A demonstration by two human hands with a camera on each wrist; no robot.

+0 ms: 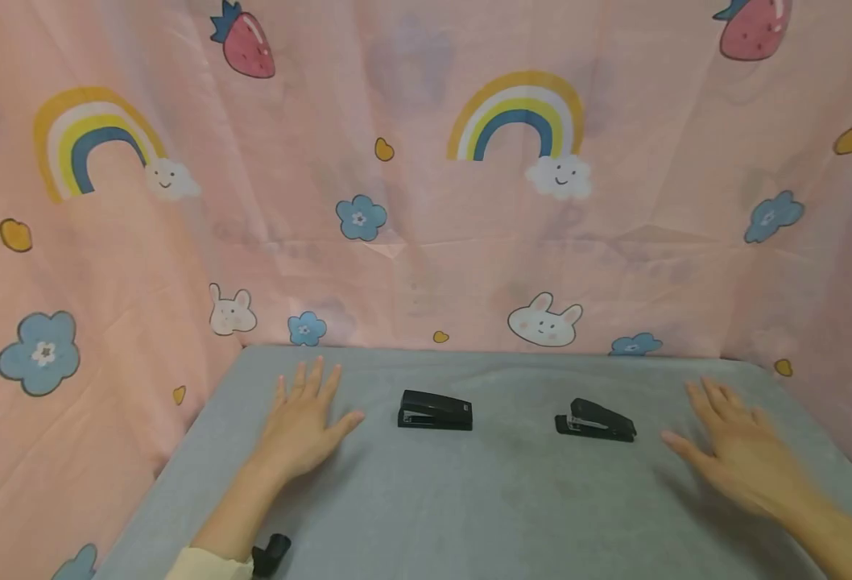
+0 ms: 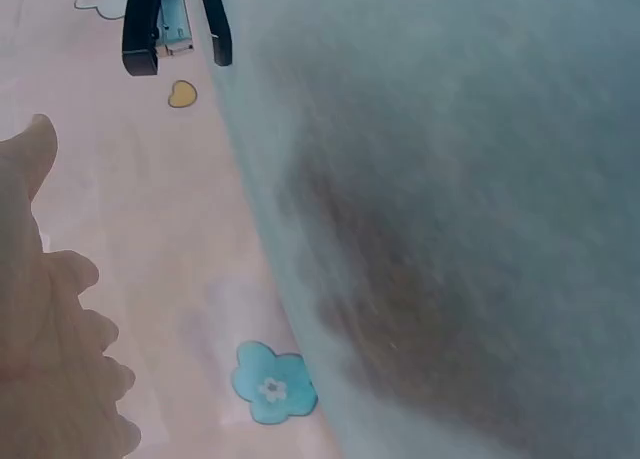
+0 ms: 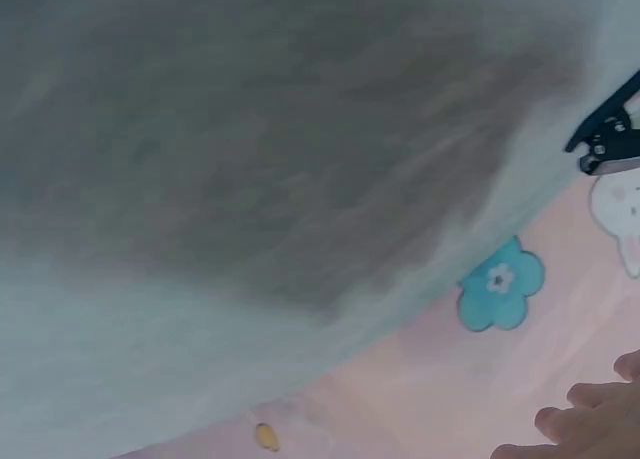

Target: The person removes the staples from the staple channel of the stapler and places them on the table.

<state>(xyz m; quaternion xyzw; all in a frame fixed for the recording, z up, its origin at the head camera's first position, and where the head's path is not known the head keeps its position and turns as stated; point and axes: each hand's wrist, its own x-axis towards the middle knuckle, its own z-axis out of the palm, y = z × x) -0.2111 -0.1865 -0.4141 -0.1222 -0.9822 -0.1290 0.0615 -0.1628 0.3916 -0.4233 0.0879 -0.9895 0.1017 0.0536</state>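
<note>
Two black staplers lie on the grey cloth-covered table. The left stapler (image 1: pixel 436 411) is near the middle of the head view, its arm raised a little at the left end. To its right is the other stapler (image 1: pixel 596 420), tilted open wider toward the left. My left hand (image 1: pixel 301 431) is left of the first stapler, fingers spread and straight, holding nothing. Beyond the second stapler, on its right, my right hand (image 1: pixel 741 451) is held palm down with straight fingers, also holding nothing. Part of a stapler (image 2: pixel 175 24) shows at the top of the left wrist view, and part of one (image 3: pixel 612 139) at the right wrist view's edge.
A pink printed curtain (image 1: pixel 411 274) hangs behind the table and along both sides. The grey tabletop (image 1: pixel 484 507) stretches in front of the staplers. A black strap piece (image 1: pixel 272 554) sits at my left wrist beside a cream sleeve (image 1: pixel 208 565).
</note>
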